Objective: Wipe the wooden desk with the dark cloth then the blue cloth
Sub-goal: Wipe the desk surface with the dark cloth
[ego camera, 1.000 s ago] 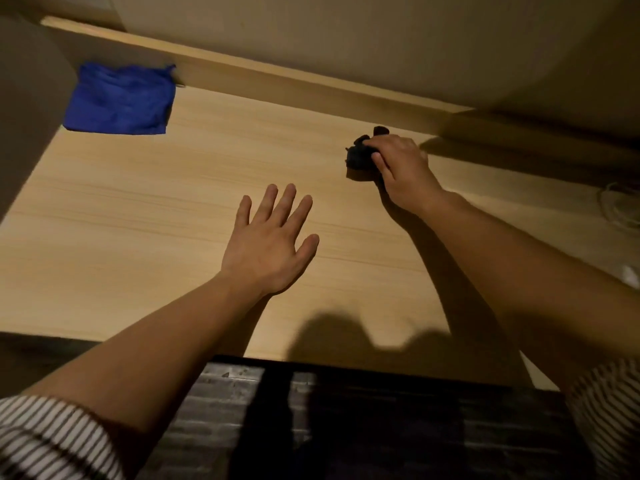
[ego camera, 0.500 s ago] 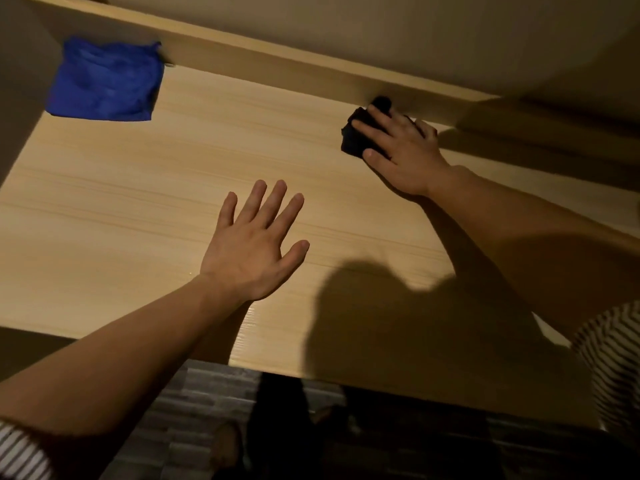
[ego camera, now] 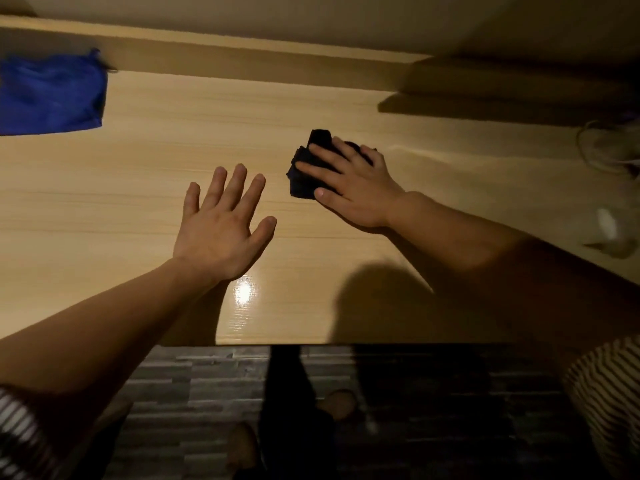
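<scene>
A light wooden desk (ego camera: 145,202) fills the upper half of the head view. My right hand (ego camera: 349,185) lies flat on a bunched dark cloth (ego camera: 303,174) near the desk's middle, fingers spread and straight, pressing it onto the wood. Most of the cloth is hidden under the palm. My left hand (ego camera: 221,226) rests on the desk just left of the cloth, fingers straight and spread, holding nothing. A blue cloth (ego camera: 52,95) lies at the far left against the back ledge.
A raised wooden ledge (ego camera: 242,64) runs along the desk's back under a wall. White cables and pale objects (ego camera: 609,161) sit at the right edge in shadow. The desk's front edge (ego camera: 277,342) runs above a dark grey plank floor with my feet.
My right hand has pulled the dark cloth from the back ledge toward the desk's middle. The left hand stays flat in about the same spot. The view has shifted right.
</scene>
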The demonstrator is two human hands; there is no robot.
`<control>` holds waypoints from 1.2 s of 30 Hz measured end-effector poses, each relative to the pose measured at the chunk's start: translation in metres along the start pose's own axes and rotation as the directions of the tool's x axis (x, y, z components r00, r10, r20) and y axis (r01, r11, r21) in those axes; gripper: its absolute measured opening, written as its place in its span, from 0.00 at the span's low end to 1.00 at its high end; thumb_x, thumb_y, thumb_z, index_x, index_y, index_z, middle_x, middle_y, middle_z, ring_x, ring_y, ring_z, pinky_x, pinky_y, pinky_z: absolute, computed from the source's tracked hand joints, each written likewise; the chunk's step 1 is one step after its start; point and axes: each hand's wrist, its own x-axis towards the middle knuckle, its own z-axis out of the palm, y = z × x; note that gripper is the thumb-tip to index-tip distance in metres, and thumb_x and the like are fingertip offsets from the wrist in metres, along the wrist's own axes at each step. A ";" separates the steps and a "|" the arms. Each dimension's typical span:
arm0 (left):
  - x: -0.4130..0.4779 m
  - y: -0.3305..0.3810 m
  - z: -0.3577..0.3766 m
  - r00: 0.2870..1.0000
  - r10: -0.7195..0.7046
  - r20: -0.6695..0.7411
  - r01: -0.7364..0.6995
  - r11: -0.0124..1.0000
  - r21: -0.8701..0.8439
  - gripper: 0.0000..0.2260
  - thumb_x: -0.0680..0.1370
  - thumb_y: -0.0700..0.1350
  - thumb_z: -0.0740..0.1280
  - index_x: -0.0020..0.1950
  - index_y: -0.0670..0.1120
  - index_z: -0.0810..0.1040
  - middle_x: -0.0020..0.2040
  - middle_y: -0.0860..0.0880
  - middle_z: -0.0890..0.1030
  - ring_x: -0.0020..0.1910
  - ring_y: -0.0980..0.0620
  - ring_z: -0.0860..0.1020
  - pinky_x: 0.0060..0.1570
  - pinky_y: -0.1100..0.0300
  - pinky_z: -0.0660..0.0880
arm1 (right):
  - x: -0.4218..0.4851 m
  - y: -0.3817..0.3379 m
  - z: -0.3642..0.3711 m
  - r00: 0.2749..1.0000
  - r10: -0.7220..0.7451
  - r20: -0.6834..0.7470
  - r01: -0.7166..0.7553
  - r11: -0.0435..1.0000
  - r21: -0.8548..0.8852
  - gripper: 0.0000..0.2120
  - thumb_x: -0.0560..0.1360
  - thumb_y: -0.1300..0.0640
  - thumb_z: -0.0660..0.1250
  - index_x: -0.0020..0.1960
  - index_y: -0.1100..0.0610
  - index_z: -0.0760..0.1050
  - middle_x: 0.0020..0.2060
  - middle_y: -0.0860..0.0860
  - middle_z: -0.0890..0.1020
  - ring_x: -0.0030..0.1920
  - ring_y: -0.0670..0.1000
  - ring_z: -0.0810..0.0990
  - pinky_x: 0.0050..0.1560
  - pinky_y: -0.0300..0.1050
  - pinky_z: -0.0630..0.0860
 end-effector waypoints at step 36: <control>0.015 0.065 0.011 0.992 0.129 -0.003 -0.129 0.991 -0.034 0.34 0.83 0.71 0.41 0.87 0.60 0.45 0.88 0.46 0.43 0.86 0.43 0.39 0.81 0.33 0.38 | -0.186 -0.094 0.010 0.976 0.186 -0.116 -0.076 0.783 0.618 0.20 0.82 0.53 0.57 0.73 0.50 0.74 0.66 0.50 0.76 0.65 0.50 0.74 0.66 0.52 0.71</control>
